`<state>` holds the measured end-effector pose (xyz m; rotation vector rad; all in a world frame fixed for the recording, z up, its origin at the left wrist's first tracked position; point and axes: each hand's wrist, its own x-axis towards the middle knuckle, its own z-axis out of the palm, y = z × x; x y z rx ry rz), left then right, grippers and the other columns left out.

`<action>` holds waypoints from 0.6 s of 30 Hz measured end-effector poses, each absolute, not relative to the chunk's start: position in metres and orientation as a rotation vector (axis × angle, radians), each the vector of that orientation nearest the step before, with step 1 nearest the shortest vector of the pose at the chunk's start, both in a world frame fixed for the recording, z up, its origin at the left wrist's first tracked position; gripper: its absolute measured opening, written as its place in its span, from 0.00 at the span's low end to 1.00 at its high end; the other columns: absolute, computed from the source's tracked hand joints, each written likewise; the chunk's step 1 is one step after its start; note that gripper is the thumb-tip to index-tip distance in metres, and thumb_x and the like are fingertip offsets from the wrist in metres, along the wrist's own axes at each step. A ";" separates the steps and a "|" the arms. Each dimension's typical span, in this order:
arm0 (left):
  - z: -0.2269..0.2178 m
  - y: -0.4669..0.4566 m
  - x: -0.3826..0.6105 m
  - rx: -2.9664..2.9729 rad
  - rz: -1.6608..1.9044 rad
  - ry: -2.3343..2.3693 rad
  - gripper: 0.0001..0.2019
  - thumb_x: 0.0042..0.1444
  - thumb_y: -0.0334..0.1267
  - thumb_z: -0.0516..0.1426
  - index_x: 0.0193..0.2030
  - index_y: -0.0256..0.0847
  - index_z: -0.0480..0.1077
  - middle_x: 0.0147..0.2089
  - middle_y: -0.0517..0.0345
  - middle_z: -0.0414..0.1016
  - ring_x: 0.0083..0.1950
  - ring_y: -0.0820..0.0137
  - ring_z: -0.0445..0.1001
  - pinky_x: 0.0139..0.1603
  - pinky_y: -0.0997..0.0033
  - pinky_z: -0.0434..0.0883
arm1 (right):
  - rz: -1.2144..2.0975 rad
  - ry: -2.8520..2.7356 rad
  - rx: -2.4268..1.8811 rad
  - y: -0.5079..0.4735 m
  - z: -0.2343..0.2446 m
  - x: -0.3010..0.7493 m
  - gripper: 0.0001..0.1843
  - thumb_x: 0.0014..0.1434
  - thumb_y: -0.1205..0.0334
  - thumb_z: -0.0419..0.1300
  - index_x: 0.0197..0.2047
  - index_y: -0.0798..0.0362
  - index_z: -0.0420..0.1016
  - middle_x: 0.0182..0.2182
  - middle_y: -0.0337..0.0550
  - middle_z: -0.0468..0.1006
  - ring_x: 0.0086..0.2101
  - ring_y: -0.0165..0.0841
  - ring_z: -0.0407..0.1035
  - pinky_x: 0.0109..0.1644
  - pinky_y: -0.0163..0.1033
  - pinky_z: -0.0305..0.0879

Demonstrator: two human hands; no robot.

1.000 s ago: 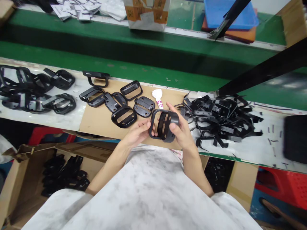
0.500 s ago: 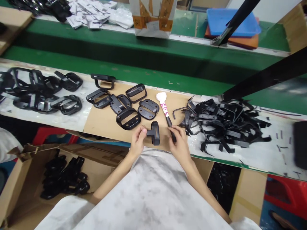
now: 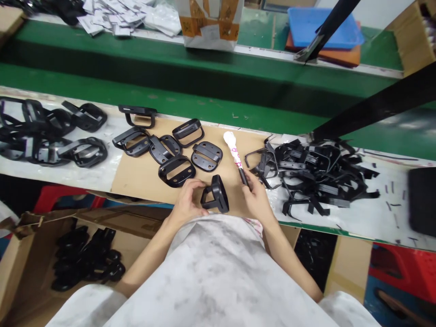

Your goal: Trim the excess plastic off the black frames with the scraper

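Observation:
My right hand [image 3: 257, 195] is closed around the black handle of a tool [image 3: 235, 156], whose white-wrapped shaft has pink markings and ends in a rounded white head. This tool points away from me over the cardboard sheet [image 3: 136, 175]. A black plastic frame with a bracket [image 3: 220, 194] stands on edge close to my body. Just left of it is my left hand [image 3: 187, 200], fingers and thumb curved apart around a gap; the thumb tip is near or touching the bracket. Several similar black frames [image 3: 207, 156] lie beyond on the cardboard.
Loose black brackets [image 3: 316, 172] form a heap on the right. More assembled black frames [image 3: 51, 136] crowd the left end of the bench. Below left, an open carton [image 3: 20, 268] holds black parts. A dark slanted post [image 3: 374, 106] rises at the right.
The black frame has turned, and its bracket now faces toward me on the left. My left hand has loosened from the bracket. My right hand has gone from touching the handle to gripping it.

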<state>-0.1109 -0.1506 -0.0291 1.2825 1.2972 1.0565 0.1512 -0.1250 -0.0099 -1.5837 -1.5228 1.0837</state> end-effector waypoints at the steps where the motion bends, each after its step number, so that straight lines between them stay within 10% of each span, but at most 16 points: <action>1: -0.028 -0.152 -0.113 1.324 1.021 1.284 0.44 0.28 0.73 0.73 0.48 0.43 0.80 0.51 0.44 0.76 0.55 0.52 0.73 0.63 0.55 0.68 | 1.186 -1.397 -1.554 -0.130 -0.011 0.152 0.28 0.68 0.55 0.57 0.69 0.48 0.72 0.48 0.49 0.79 0.45 0.43 0.76 0.51 0.53 0.79; 5: -0.019 -0.150 -0.106 1.494 0.965 1.246 0.33 0.56 0.73 0.59 0.44 0.43 0.81 0.49 0.44 0.75 0.50 0.56 0.73 0.56 0.61 0.69 | 1.549 -0.927 -1.544 -0.158 -0.005 0.149 0.29 0.65 0.42 0.65 0.64 0.46 0.71 0.29 0.32 0.67 0.20 0.27 0.56 0.20 0.33 0.58; 13: -0.009 -0.125 -0.082 1.414 0.989 1.414 0.26 0.44 0.51 0.77 0.47 0.44 0.79 0.48 0.52 0.75 0.43 0.63 0.72 0.44 0.71 0.67 | 1.618 -0.778 -1.575 -0.216 0.001 0.169 0.26 0.67 0.38 0.64 0.59 0.44 0.68 0.25 0.27 0.60 0.20 0.24 0.47 0.20 0.29 0.47; 18: -0.022 -0.134 -0.085 1.691 0.814 1.572 0.22 0.55 0.40 0.69 0.55 0.45 0.73 0.46 0.55 0.76 0.44 0.62 0.76 0.47 0.66 0.71 | 1.535 -1.026 -1.702 -0.253 -0.013 0.201 0.25 0.72 0.42 0.60 0.63 0.48 0.71 0.24 0.30 0.62 0.20 0.27 0.54 0.21 0.32 0.54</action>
